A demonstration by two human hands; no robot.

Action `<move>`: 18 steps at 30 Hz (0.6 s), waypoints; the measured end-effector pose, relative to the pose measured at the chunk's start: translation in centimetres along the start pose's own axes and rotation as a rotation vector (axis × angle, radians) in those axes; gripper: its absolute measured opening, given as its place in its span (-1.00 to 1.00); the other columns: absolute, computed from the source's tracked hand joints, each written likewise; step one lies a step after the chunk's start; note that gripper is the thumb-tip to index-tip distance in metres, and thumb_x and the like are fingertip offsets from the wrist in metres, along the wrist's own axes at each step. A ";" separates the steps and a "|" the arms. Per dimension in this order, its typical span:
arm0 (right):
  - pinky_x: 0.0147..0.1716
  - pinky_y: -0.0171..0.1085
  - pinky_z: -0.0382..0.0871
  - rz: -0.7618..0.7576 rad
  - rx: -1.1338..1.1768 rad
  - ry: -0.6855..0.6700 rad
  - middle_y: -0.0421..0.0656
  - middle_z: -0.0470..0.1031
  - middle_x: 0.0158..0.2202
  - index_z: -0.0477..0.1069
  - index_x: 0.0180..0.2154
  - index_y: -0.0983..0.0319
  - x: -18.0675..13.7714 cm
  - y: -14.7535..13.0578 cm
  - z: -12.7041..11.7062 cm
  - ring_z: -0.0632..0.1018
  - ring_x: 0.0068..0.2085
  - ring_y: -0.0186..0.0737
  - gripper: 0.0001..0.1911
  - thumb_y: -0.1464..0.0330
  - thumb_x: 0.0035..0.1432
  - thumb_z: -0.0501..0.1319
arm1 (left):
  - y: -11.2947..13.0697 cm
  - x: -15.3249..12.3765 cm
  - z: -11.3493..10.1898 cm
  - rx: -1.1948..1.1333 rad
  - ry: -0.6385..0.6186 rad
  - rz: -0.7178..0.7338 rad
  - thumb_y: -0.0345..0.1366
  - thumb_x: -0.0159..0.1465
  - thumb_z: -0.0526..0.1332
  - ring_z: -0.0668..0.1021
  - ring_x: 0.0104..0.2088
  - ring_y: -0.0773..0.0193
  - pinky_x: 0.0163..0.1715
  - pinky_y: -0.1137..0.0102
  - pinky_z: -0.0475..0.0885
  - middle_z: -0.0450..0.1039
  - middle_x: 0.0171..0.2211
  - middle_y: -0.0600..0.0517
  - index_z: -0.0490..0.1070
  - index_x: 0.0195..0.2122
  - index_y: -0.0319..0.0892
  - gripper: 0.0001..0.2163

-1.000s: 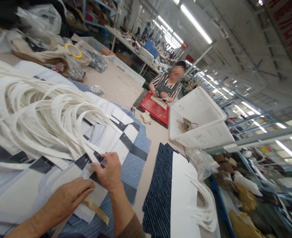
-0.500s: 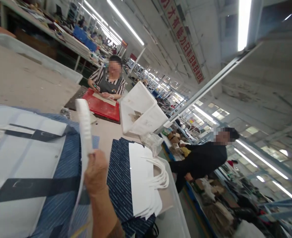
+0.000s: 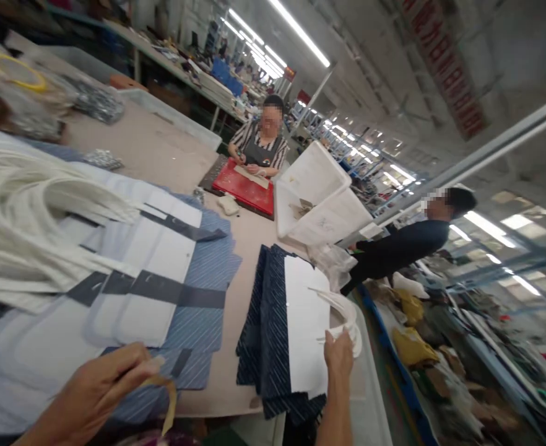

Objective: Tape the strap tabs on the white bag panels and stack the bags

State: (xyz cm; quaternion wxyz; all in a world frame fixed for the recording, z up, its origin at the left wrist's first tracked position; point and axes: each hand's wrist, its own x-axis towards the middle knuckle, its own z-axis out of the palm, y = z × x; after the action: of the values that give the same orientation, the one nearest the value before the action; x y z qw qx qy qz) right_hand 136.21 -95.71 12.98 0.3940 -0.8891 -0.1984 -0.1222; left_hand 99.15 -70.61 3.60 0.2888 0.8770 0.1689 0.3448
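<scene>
My right hand (image 3: 340, 354) is closed on white looped handles (image 3: 345, 303) at the right edge of a white panel stack (image 3: 306, 328). The panels lie on dark blue striped fabric (image 3: 277, 316). My left hand (image 3: 103, 387) is at lower left, thumb and fingers pinched together. A yellowish strip (image 3: 169, 399) curves down beside its fingertips; whether they grip it is unclear. Beyond that hand lie overlapping white panels (image 3: 150, 310) with dark bands, on lighter blue striped fabric (image 3: 208, 328). A heap of cream straps (image 3: 45, 217) rests over these panels.
Across the table (image 3: 249, 248) a co-worker (image 3: 261, 139) works at a red board (image 3: 245, 186). White bins (image 3: 319, 198) and a clear plastic bag (image 3: 333, 263) stand right of it. Another person (image 3: 403, 248) in dark clothes is farther right. Plastic-wrapped bundles (image 3: 91, 102) lie upper left.
The raised white piece, held by one hand over the left pile, is no longer up. My right hand is now at the handles on the right stack. My left hand has appeared; the view has shifted left.
</scene>
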 end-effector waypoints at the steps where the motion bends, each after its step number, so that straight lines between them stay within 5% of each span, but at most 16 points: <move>1: -0.45 -0.08 0.45 0.012 0.017 -0.046 0.14 0.62 -0.36 0.60 -0.29 0.24 -1.0 -0.3 1.1 0.66 -0.37 0.01 -0.68 0.12 0.27 0.28 | 0.3 -1.0 -0.7 -0.007 -0.014 -0.032 -0.06 0.60 -0.07 0.42 -0.65 0.46 -0.62 0.55 0.30 0.33 -0.63 0.21 0.31 -0.53 -0.10 -0.46; 5: -0.28 -0.19 0.60 -0.075 0.188 -0.413 -0.06 0.71 -0.26 0.65 -0.13 0.19 -7.9 -6.1 6.1 0.71 -0.28 -0.10 -0.68 0.15 0.22 0.27 | 1.1 -1.0 -1.6 0.026 -0.027 0.026 0.06 0.54 0.03 0.41 -0.60 0.40 -0.57 0.45 0.27 0.36 -0.58 0.18 0.35 -0.51 -0.10 -0.48; 8: -0.20 -0.24 0.58 -0.438 0.451 -0.786 -0.11 0.69 -0.23 0.62 -0.04 0.18 -13.2 -12.3 8.8 0.68 -0.24 -0.19 -0.75 0.33 0.26 0.29 | 1.2 -0.1 -1.7 0.113 0.018 0.120 0.00 0.55 0.06 0.40 -0.60 0.37 -0.57 0.38 0.22 0.32 -0.58 0.17 0.33 -0.50 -0.10 -0.53; 12: -0.22 -0.27 0.51 -0.830 0.441 -0.828 -0.15 0.67 -0.28 0.60 -0.12 0.15 -16.5 -16.6 10.5 0.63 -0.25 -0.20 -0.87 0.39 0.37 0.26 | 1.2 -0.2 -2.3 0.159 0.023 0.164 -0.05 0.56 0.06 0.42 -0.59 0.35 -0.56 0.37 0.24 0.33 -0.57 0.16 0.31 -0.48 -0.09 -0.56; 18: -0.36 -0.26 0.42 -0.981 0.340 -0.767 -0.16 0.62 -0.37 0.51 -0.24 0.18 -17.3 -16.2 13.4 0.59 -0.35 -0.19 -0.81 0.44 0.41 0.14 | -0.4 -1.3 -2.3 0.051 -0.039 -0.027 -0.15 0.57 0.05 0.63 -0.47 0.32 -0.48 0.42 0.41 0.58 -0.44 0.13 0.48 -0.26 -0.07 -0.70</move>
State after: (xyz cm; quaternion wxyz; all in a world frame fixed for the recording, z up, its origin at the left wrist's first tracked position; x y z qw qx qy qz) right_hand 114.35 -80.21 8.30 0.3286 -0.6010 -0.7250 0.0716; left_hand 96.53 -70.10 4.09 0.2743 0.8882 0.1839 0.3193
